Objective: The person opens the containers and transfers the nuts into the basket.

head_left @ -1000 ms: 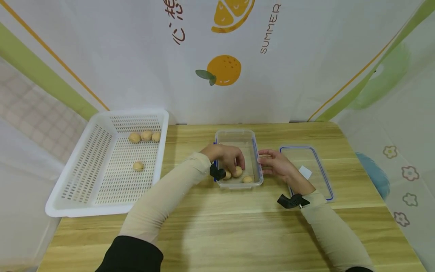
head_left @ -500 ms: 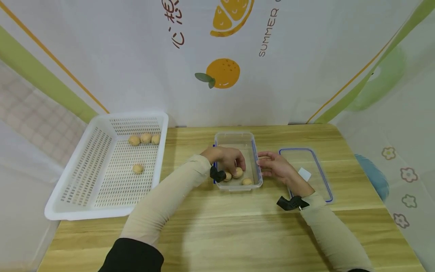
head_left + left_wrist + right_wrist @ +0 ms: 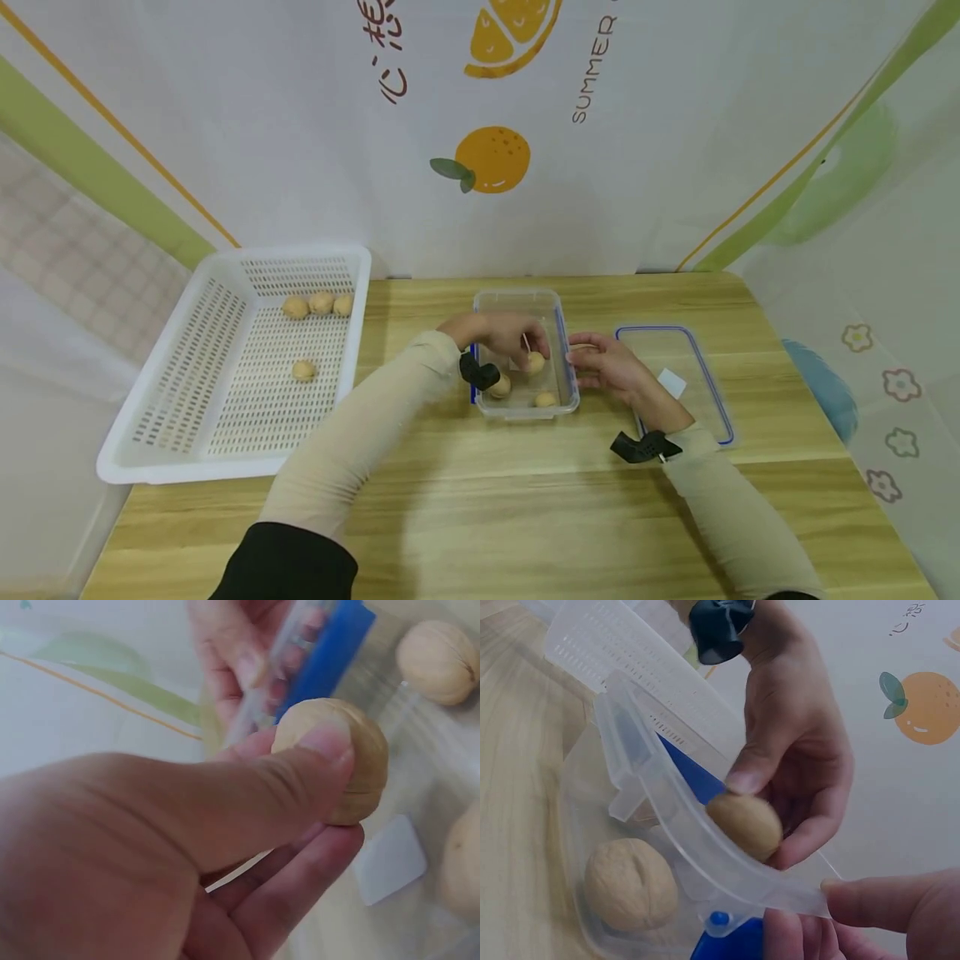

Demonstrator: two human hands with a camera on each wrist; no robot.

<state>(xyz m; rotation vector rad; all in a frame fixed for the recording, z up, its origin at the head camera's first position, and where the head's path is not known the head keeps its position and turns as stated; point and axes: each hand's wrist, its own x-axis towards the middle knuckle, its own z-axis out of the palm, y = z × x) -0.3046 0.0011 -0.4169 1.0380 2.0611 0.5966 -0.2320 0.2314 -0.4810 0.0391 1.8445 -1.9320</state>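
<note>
My left hand (image 3: 510, 335) reaches into a clear plastic container (image 3: 517, 412) and pinches a walnut (image 3: 367, 761) between thumb and fingers. Two more walnuts lie on the container's floor: one walnut (image 3: 500, 386) near the left wall, another walnut (image 3: 546, 400) in the front right corner. With thumb and fingers, my right hand (image 3: 609, 365) grips the right wall of the container at its rim. In the right wrist view the thumb is on the rim and the fingers are outside, beside a blue latch (image 3: 727, 941).
At the left stands a white perforated basket (image 3: 120, 462) with several walnuts (image 3: 296, 307) in it. The container's lid (image 3: 678, 327), edged in blue, lies on the wooden table (image 3: 487, 517) under my right wrist. A printed curtain (image 3: 300, 125) hangs behind the table.
My left hand has lifted the walnut from the container's floor and moved it slightly back and right. My right hand keeps its place at the container's wall.
</note>
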